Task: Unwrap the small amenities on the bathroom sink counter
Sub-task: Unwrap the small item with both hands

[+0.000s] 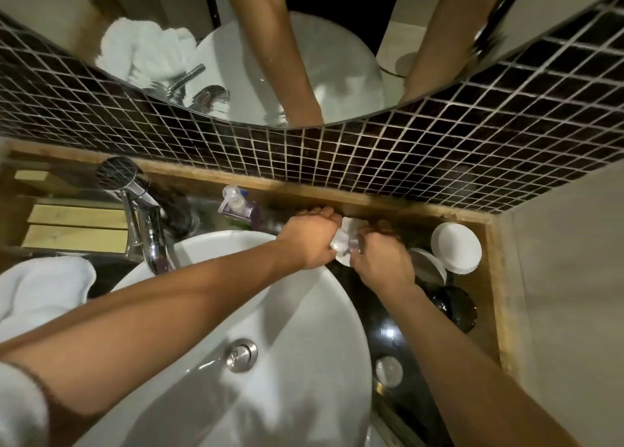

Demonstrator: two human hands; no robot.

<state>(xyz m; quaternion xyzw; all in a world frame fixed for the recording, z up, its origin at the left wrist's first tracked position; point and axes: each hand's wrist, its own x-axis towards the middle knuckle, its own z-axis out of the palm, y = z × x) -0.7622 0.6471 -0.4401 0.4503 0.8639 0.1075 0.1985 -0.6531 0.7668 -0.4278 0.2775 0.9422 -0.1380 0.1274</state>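
A small white wrapped amenity (pixel 346 235) sits between both hands, above the dark counter (pixel 381 318) just right of the white basin (pixel 270 311). My left hand (pixel 309 239) grips its left side, fingers curled over it. On the other side my right hand (pixel 381 259) pinches the crinkled wrapper. Most of the amenity is hidden by my fingers. A white round lid or dish (pixel 456 248) and a wrapped glass (pixel 427 267) stand to the right of my right hand.
A chrome faucet (pixel 145 230) stands left of the basin, and a soap pump bottle (pixel 236 207) is behind it. A white towel (pixel 44 288) lies at far left. A dark bowl (pixel 456 306) and a round cap (pixel 389 370) rest on the counter, boxed in by a wooden ledge (pixel 494 294).
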